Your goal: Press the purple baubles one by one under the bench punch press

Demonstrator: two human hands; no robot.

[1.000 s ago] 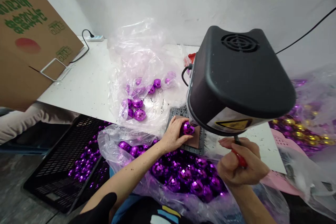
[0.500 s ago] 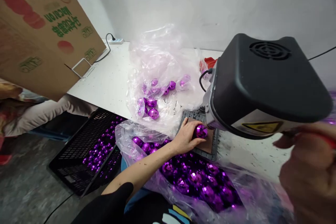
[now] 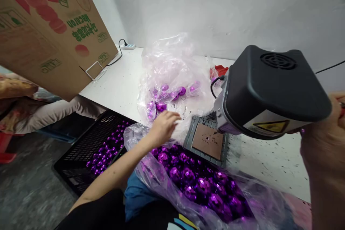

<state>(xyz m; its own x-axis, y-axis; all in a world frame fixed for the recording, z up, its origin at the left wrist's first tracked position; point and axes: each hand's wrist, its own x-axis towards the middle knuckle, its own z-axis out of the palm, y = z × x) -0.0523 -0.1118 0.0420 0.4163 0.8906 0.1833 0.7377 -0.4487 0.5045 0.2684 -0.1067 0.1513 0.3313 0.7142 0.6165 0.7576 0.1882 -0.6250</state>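
My left hand [image 3: 165,125] hovers at the near side of the plastic film, its fingers loosely curled and apart, with no ball visible between them. Just beyond it lies a purple mirror ball [image 3: 161,106]. To its right, a brown board [image 3: 208,140] with a small hole rests on the grey base plate [image 3: 192,125] under the black drill press [image 3: 285,86]. At the right edge my right hand [image 3: 323,133] wraps around a handle by the press, of which only a red bit shows. An open plastic bag [image 3: 159,183] of purple mirror balls [image 3: 203,185] lies below.
Crumpled clear film [image 3: 172,64] with more purple balls covers the table's middle. A black crate [image 3: 72,154] of small purple balls stands at left, beneath a cardboard box [image 3: 64,50]. Dark shavings dot the white table [image 3: 258,158]. Another person's leg [image 3: 54,115] shows at far left.
My left hand has moved left from the board to the balls on the film, and the ball it held on the board is gone from there. My right hand has risen slightly; the view has shifted.
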